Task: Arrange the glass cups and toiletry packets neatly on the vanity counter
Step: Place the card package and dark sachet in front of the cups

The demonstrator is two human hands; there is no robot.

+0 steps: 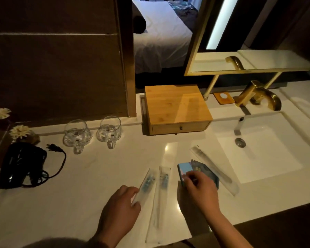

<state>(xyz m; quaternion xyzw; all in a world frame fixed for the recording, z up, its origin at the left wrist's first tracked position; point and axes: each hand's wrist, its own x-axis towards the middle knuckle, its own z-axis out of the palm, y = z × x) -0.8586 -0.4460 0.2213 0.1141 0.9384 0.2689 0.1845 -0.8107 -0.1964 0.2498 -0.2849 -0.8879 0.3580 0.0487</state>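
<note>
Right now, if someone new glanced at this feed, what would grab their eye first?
Probably the two hands at the counter's front edge: the left hand grips a clear toothbrush packet, and the right hand rests on small blue boxes. Next, the two glass cups side by side at the back left, and the wooden drawer box beside the gold faucet over the sink.

blue box [183, 173] print blurred, unreadable

No readable text anywhere, print on the blue packets [200, 171] under your right hand [199, 188] was too blurred to make out
</note>
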